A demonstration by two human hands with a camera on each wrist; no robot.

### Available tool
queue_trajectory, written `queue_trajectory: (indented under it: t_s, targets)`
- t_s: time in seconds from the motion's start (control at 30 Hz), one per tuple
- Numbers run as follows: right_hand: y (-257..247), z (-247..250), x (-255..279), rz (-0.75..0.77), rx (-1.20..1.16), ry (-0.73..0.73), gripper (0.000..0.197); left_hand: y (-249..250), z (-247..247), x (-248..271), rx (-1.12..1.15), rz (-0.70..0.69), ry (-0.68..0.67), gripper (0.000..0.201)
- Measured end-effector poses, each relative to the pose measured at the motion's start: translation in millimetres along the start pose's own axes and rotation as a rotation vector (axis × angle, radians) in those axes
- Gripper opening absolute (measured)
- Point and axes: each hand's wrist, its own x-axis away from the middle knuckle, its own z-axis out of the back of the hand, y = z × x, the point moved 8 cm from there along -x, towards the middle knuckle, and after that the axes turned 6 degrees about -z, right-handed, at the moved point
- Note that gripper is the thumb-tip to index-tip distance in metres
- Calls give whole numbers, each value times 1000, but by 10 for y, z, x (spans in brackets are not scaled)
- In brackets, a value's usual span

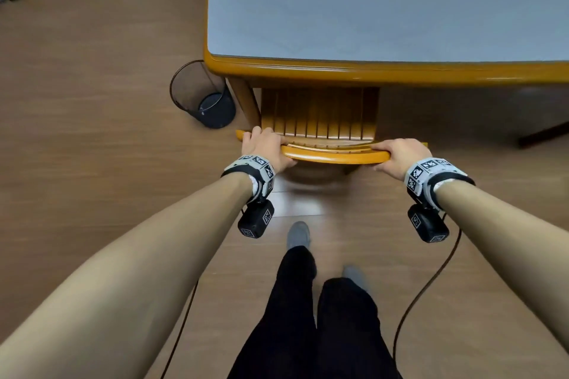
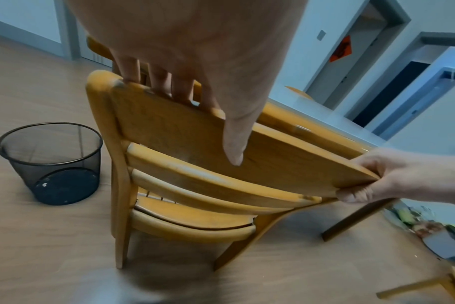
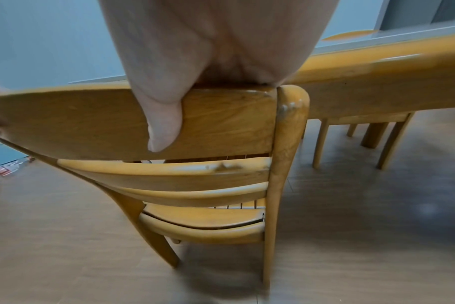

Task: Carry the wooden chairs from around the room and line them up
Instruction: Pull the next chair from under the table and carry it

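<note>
A wooden chair [image 1: 320,120] with a slatted seat is tucked partly under the table [image 1: 369,72], its curved back rail towards me. My left hand [image 1: 264,144] grips the left end of the top rail, fingers over the far side and thumb on the near face [image 2: 233,144]. My right hand [image 1: 400,152] grips the right end the same way, thumb pressed on the rail's face [image 3: 164,131]. In the left wrist view the chair [image 2: 195,164] shows its back slats and seat, with the right hand [image 2: 392,179] at the far end. The right wrist view shows the chair [image 3: 208,127] from behind.
A black mesh waste bin [image 1: 203,95] stands on the floor left of the table leg. A second wooden chair [image 3: 358,131] is tucked under the table to the right. Cables hang from my wrists. My feet [image 1: 297,234] stand on wood floor behind the chair.
</note>
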Motion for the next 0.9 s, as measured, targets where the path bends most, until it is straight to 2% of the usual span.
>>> queue_trajectory:
  t_s: [0.33,0.57,0.73,0.9]
  targets:
    - [-47,-834,980,-83,-79,-3,60,-42,-269,783,18,-127,54,50]
    - [41,-1624,2081,-89,-166,-31,52,74,-835,1887,35,-151,56,36]
    - [110,-2215,2903,-99,-142,-41,67,158,-1318,2740,2,-150,43,47]
    - [64,-2621,3639,-85,-113,-50,65,171,-1686,3461,10,-134,14,51]
